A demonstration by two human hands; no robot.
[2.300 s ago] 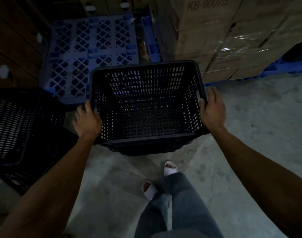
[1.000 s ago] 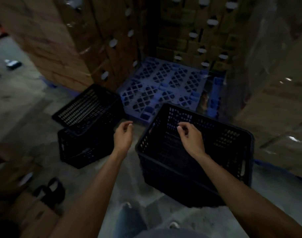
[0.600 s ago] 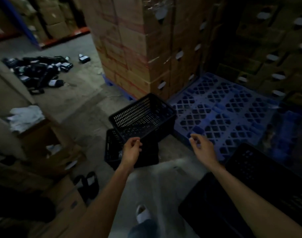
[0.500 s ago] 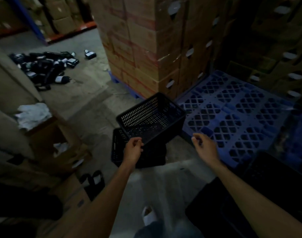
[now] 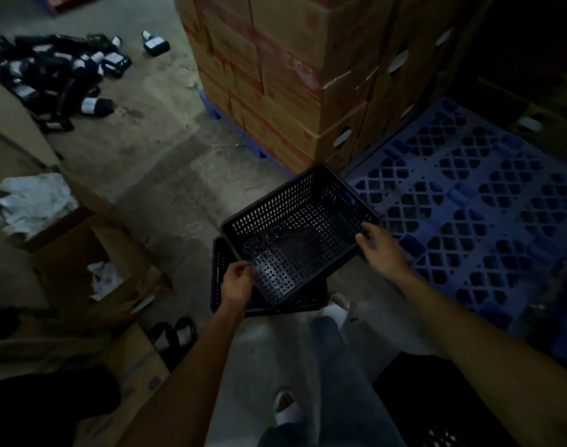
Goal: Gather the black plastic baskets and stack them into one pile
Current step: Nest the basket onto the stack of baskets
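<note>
A black perforated basket (image 5: pixel 295 217) lies tilted and askew on top of a second black basket (image 5: pixel 219 282) on the concrete floor. My left hand (image 5: pixel 236 283) is closed on the near left corner of the upper basket's rim. My right hand (image 5: pixel 380 246) touches its right rim, fingers curled over the edge. A third black basket (image 5: pixel 436 408) stands at the lower right, beside my legs, mostly in shadow.
A blue plastic pallet (image 5: pixel 475 214) lies right of the baskets. Wrapped cardboard cartons (image 5: pixel 275 75) are stacked behind them. Open cardboard boxes (image 5: pixel 91 269) with white cloth stand at the left, black slippers (image 5: pixel 174 337) near them. Several dark packets (image 5: pixel 50 72) lie scattered at the far left.
I let go of the basket I carried, now at the lower right, and turned left. Both hands reached forward and now hold the rim of the tilted upper basket.
</note>
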